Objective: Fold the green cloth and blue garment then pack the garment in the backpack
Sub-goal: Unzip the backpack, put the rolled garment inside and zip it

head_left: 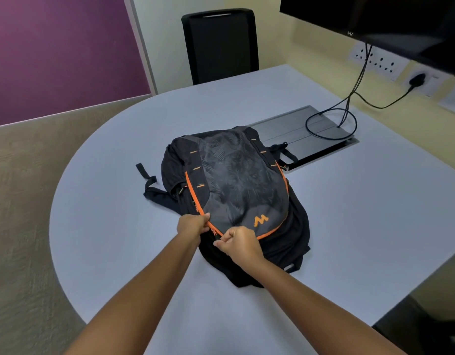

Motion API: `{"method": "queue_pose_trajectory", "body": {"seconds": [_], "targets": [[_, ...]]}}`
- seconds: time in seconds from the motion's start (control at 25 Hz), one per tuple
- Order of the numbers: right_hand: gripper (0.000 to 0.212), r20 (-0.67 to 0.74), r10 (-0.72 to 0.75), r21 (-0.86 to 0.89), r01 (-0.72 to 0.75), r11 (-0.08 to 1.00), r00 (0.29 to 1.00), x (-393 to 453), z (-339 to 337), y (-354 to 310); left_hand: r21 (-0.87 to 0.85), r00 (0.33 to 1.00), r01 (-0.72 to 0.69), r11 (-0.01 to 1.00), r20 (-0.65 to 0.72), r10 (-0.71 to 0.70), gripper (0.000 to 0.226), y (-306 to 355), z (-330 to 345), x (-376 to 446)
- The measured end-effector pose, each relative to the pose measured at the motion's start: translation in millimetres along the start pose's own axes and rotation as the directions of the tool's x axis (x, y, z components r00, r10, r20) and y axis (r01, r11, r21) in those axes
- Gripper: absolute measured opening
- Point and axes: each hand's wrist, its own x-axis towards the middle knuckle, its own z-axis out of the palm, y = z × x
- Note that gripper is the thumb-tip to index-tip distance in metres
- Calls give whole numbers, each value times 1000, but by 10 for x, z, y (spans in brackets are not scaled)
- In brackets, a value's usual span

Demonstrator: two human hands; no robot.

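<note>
A black and grey backpack (236,185) with orange zipper trim lies flat on the pale table (119,201), front panel up. My left hand (192,225) pinches the fabric beside the orange zipper at the near left edge of the front panel. Just to its right, my right hand (240,243) is closed on the zipper pull at the near edge of the panel. No green cloth or blue garment shows anywhere in view.
A grey cable hatch (298,131) with black cables (349,108) sits in the table behind the backpack. A black chair (220,46) stands at the far edge. A dark monitor (387,21) and wall sockets (380,61) are at the upper right.
</note>
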Motion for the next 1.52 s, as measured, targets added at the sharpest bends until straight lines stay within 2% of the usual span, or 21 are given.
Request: {"method": "queue_pose_trajectory", "body": {"seconds": [0.24, 0.4, 0.44, 0.48, 0.52, 0.56, 0.6, 0.64, 0.68, 0.72, 0.76, 0.84, 0.92, 1.0, 1.16, 1.28, 1.4, 1.52], "targets": [[32, 67, 14, -128, -6, 992, 998, -292, -296, 600, -90, 998, 7, 996, -65, -13, 17, -92, -67, 16], [29, 72, -33, -133, 43, 990, 997, -274, -559, 783, -89, 998, -21, 996, -64, 16, 17, -119, -96, -73], [28, 73, -50, -129, 59, 990, 996, -246, -586, 792, -12, 992, -93, 996, -91, 92, 19, -134, -92, -106], [28, 74, -60, -118, 68, 991, 995, -229, -594, 801, 151, 969, -187, 971, -136, 207, 20, -170, -84, -160], [27, 74, -66, -103, 74, 992, 995, -223, -588, 807, 347, 919, -272, 897, -182, 350, 18, -230, -82, -233], [25, 72, -71, -81, 77, 994, 995, -228, -566, 823, 534, 836, -337, 775, -209, 508, 15, -315, -76, -311], [23, 67, -71, -55, 74, 996, 995, -240, -538, 841, 678, 720, -404, 614, -178, 670, 13, -419, -64, -382], [20, 62, -67, -30, 69, 997, 996, -253, -510, 859, 771, 603, -474, 425, -67, 795, 11, -529, -42, -453], [18, 57, -65, -7, 65, 998, 996, -266, -489, 868, 816, 502, -537, 216, 104, 859, 15, -638, 0, -503], [17, 55, -64, 13, 63, 998, 996, -274, -470, 876, 820, 417, -572, 19, 271, 868, 22, -738, 53, -552], [18, 57, -66, 25, 64, 998, 996, -287, -455, 878, 798, 361, -587, -138, 410, 837, 27, -833, 112, -562], [21, 65, -82, 35, 80, 996, 995, -302, -440, 857, 765, 332, -563, -311, 555, 763, 30, -905, 221, -587], [26, 76, -102, 24, 101, 995, 992, -304, -447, 823, 729, 303, -542, -419, 634, 711, 29, -870, 308, -585], [27, 83, -108, 13, 107, 994, 991, -301, -457, 807, 710, 287, -540, -452, 660, 695, 31, -811, 361, -588], [26, 87, -84, 9, 84, 996, 993, -311, -469, 809, 703, 314, -555, -444, 672, 671, 35, -759, 365, -590], [22, 207, 3, -86, 16, 996, 978, -273, -485, 768, 705, 336, -536, -465, 683, 648, 35, -803, 388, -581], [20, 226, -53, -206, 101, 973, 973, -217, -537, 756, 729, 373, -525, -440, 661, 651, 37, -827, 416, -544], [25, 197, -126, -245, 173, 954, 972, -179, -634, 826, 717, 376, -530, -452, 677, 633, 37, -828, 406, -509]]}}
